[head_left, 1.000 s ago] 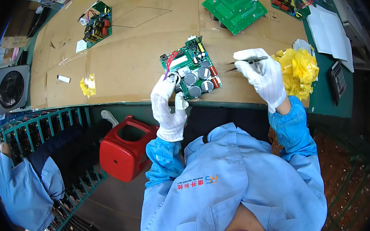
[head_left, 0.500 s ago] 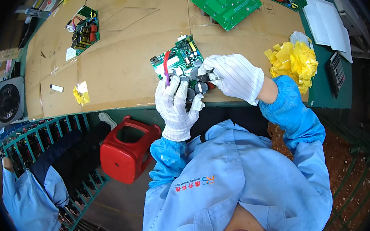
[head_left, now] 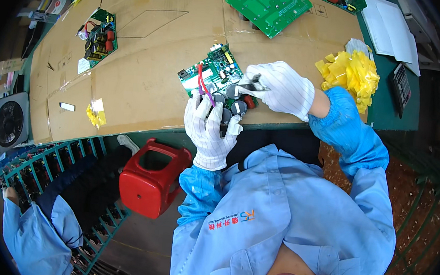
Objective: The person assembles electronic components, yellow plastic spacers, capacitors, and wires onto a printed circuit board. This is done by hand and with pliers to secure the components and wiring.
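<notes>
A green circuit board (head_left: 208, 75) lies on the cardboard-covered table in front of me. It carries round dark capacitors (head_left: 239, 107), a red part and red-and-purple wires (head_left: 202, 79). My left hand (head_left: 207, 131), in a white striped glove, grips the board's near left edge, with fingers wrapped around the capacitors and wires. Between the closed fingers of my gloved right hand (head_left: 281, 90) is a small black tool (head_left: 253, 85), tweezers by its look. Its tip is close to the capacitors on the board's right side; whether it touches them is hidden.
Another board (head_left: 269, 9) lies underside up at the back; a populated one (head_left: 101, 40) is on the left. Crumpled yellow tape (head_left: 350, 75) and a calculator (head_left: 400, 88) are at right. A red stool (head_left: 149, 186) stands below left, near another person's blue sleeve (head_left: 66, 221).
My right hand has shifted slightly up and right, turning the black tool. The wires by my left fingers now lean right, and the left hand stays on the board.
</notes>
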`<state>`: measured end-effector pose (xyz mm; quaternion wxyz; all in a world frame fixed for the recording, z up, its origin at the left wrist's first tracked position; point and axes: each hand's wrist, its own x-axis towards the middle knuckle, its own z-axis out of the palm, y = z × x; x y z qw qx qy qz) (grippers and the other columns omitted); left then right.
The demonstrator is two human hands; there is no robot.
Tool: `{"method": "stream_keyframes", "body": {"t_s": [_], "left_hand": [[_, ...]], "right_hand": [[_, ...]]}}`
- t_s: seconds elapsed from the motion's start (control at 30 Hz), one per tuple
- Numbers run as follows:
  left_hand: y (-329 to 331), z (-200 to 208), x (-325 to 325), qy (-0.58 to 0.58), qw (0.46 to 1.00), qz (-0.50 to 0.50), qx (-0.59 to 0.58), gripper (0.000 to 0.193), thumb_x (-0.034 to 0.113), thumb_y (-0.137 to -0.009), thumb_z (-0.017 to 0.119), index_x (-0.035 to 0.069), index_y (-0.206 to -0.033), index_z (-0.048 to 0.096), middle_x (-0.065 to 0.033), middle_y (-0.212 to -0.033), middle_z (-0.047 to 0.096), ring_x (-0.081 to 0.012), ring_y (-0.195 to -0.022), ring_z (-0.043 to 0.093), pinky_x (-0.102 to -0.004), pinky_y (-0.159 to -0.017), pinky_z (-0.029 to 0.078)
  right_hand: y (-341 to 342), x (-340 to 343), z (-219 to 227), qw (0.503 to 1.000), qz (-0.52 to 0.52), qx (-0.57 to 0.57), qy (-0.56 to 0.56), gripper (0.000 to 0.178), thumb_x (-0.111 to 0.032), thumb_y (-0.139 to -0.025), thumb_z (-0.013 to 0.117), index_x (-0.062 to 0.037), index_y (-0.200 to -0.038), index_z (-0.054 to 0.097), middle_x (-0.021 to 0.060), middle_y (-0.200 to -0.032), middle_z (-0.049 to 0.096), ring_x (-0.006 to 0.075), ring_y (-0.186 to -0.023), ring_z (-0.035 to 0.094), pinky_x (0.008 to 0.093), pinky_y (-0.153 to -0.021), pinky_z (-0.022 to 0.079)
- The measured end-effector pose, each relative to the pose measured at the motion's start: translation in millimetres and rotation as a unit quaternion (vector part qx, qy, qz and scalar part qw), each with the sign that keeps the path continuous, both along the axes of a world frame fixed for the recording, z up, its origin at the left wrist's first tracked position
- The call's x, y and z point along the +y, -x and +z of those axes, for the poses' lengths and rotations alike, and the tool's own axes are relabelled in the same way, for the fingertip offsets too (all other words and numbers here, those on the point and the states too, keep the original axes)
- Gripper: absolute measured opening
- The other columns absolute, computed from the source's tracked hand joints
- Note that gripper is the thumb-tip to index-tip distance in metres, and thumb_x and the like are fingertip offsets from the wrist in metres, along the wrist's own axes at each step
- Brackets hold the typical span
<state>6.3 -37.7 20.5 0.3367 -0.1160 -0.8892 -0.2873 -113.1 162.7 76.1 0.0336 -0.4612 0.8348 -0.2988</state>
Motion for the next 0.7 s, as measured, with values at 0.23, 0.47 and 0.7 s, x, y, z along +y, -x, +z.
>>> {"method": "stream_keyframes", "body": {"t_s": [0.23,0.47,0.7], "left_hand": [[2,-6,-1,-0.002,1.000,0.002,0.002,0.057,0.026,-0.079,0.079,0.011,-0.129,0.057,-0.0128,-0.130,0.054,-0.0417,-0.125,0.052,-0.0550,-0.103,0.044],[8,-2,-15,0.006,1.000,-0.017,-0.008,0.059,0.032,-0.078,0.080,0.010,-0.128,0.058,-0.0130,-0.128,0.054,-0.0420,-0.121,0.053,-0.0540,-0.100,0.045],[31,43,-9,0.143,0.986,-0.067,-0.046,0.075,0.054,-0.072,0.080,0.014,-0.131,0.059,-0.0097,-0.130,0.053,-0.0377,-0.117,0.052,-0.0495,-0.095,0.045]], "right_hand": [[-6,3,22,0.989,-0.103,-0.045,0.091,0.011,-0.017,-0.087,0.074,-0.0073,-0.092,0.071,0.0067,-0.081,0.069,0.0263,-0.068,0.066,0.0332,-0.061,0.052],[-24,41,71,0.928,-0.237,-0.178,0.226,0.009,-0.002,-0.087,0.071,-0.0007,-0.096,0.072,0.0087,-0.095,0.072,0.0139,-0.083,0.068,0.0270,-0.073,0.053],[-46,160,105,0.805,-0.572,-0.045,0.152,0.022,-0.021,-0.095,0.067,-0.0023,-0.105,0.071,0.0005,-0.074,0.061,0.0033,-0.058,0.045,0.0212,-0.052,0.032]]}}
